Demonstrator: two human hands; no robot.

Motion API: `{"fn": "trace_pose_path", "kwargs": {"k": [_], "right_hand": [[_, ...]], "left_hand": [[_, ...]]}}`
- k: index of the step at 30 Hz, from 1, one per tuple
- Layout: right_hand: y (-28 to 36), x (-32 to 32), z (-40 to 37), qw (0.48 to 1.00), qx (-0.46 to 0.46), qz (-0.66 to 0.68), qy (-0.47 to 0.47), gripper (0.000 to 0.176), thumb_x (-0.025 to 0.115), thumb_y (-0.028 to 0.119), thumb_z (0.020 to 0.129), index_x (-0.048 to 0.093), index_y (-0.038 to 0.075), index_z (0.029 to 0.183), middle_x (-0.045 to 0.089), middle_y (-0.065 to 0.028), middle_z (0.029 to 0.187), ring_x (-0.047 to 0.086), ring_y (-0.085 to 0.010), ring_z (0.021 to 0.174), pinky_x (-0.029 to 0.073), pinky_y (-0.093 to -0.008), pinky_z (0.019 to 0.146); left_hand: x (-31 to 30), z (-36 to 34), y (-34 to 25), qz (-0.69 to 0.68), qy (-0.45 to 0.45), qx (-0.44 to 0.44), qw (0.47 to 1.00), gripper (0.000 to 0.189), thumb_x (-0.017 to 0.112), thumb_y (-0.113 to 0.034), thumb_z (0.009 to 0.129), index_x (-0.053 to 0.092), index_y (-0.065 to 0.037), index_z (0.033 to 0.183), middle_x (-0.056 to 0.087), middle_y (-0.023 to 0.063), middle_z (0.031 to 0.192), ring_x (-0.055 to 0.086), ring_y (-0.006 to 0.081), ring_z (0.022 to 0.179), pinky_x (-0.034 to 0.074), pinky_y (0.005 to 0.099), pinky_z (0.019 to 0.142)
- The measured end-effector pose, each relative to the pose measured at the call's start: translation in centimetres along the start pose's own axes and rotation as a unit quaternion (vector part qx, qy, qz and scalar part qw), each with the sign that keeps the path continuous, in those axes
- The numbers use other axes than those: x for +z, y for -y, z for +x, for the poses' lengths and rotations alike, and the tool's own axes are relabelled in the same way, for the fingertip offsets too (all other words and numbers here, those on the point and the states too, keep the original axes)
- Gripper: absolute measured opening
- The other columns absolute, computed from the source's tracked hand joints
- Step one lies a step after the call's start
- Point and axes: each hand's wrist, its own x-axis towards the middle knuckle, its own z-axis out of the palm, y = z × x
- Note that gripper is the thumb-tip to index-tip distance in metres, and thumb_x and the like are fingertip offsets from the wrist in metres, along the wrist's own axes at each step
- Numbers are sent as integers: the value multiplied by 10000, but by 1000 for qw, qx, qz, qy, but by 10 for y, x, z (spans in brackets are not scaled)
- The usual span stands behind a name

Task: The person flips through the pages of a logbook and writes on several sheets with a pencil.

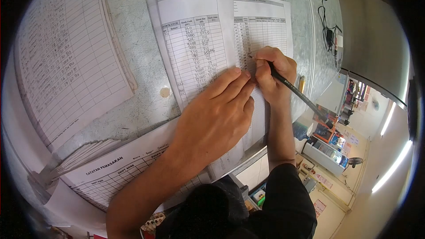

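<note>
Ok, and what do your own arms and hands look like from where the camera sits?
Both the left hand and the right hand are bare: no gloves, and I can see no rings, watch or wristband. A plain black sleeve covers the right arm down to about the elbow, leaving the forearm uncovered. The left forearm is uncovered too; I cannot make out its sleeve.

Tabletop (pixel 137 26) was grey metal, dull w/ a faint sheen, scuffed & spotted. Stock sheet (pixel 188 5) & the form beneath it (pixel 265 12) were matt white paper, mostly smooth. Ledger pages (pixel 66 62) at L were matt paper too, edges rough & worn. Cooking-record sheet (pixel 128 166) was smooth matt paper. Pen (pixel 297 89) had a smooth, semi-gloss blk barrel, mat'l unclear (plastic or wood). Sleeve (pixel 283 194) was matt blk cloth. Cable (pixel 328 33) looked like blk plastic.
</note>
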Motion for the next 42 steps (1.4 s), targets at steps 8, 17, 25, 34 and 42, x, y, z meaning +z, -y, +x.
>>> {"fn": "trace_pose_path", "kwargs": {"k": [8,17,25,34,42], "right_hand": [[0,1,-2,1000,14,3,-22,86,558,14,718,588,18,799,539,-58,601,523,-148,507,420,-267,489],[-1,1,0,1000,-2,20,-20,85,544,-21,721,580,12,791,535,-42,593,509,-111,493,414,-242,477],[4,1,1,999,36,25,-25,72,518,-34,762,573,3,788,548,-27,610,493,-68,503,405,-216,477],[-15,0,14,952,104,258,-128,75,523,0,860,575,-9,913,590,-36,783,475,-49,646,380,-183,565],[-7,-7,9,960,54,256,-103,169,601,-2,830,558,-3,993,601,-62,816,566,-110,722,466,-236,646]], "left_hand": [[1,-1,1,-6,-3,-1,1000,152,652,-94,752,694,-7,868,686,131,1034,602,205,1074,351,368,1052],[-2,0,0,-2,8,-1,1000,146,642,-83,756,694,-9,870,678,126,1062,589,195,1097,350,363,1052],[-3,0,0,15,7,6,1000,160,657,-109,737,692,-17,863,676,111,1062,583,186,1098,350,351,1051],[-7,1,2,19,8,31,999,153,680,-132,707,686,-31,822,669,88,1046,562,198,1101,362,361,1043],[-9,1,1,7,29,45,999,114,673,-95,696,680,-21,783,657,78,996,563,216,1046,417,355,1002]]}}
